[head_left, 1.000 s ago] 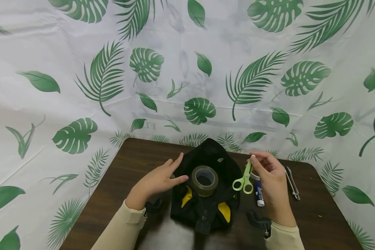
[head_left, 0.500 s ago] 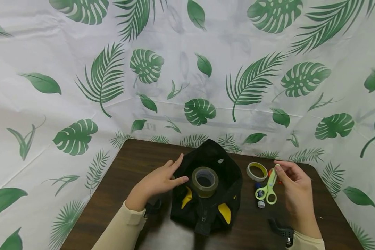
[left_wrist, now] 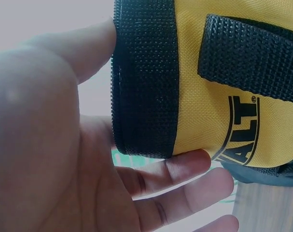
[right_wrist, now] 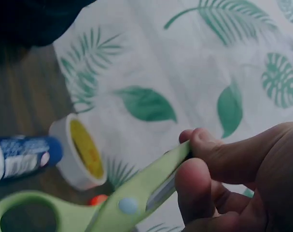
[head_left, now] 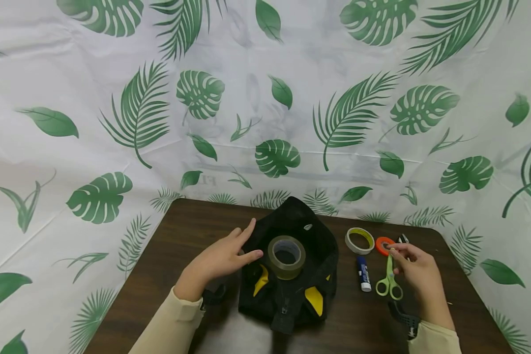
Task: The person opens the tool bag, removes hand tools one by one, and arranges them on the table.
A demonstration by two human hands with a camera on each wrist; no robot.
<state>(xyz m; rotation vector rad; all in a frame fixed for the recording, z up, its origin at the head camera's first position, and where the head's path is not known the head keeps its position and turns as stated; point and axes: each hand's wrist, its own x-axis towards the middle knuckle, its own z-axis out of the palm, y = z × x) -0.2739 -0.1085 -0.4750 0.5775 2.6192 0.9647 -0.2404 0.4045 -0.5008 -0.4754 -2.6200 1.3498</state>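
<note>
My left hand (head_left: 219, 258) lies against the left rim of a black-and-yellow tool bag (head_left: 283, 314), its fingers nearly straight. In the left wrist view, the thumb touches the black zip band of the bag (left_wrist: 146, 87) and a fingertip rests on the yellow fabric. A wide roll of packing tape (head_left: 286, 273) sits in the bag's mouth. At the right of the table, my right hand (head_left: 418, 273) pinches light green scissors (head_left: 390, 275) by the blade end, handle loops toward me. The right wrist view shows thumb and fingertips at the tip of the scissors (right_wrist: 132, 198).
Between bag and right hand stand a white tape roll (head_left: 358, 250) and a blue-and-white glue stick (head_left: 364, 275). An orange ring-shaped roll (head_left: 379, 246) and a partly hidden utility knife (head_left: 403, 239) lie behind the right hand. A leaf-print sheet (head_left: 248, 98) hangs behind the table (head_left: 194, 221).
My right hand has carried the scissors right, away from the bag, then lowered them near the orange roll. The left hand has stayed at the bag's rim.
</note>
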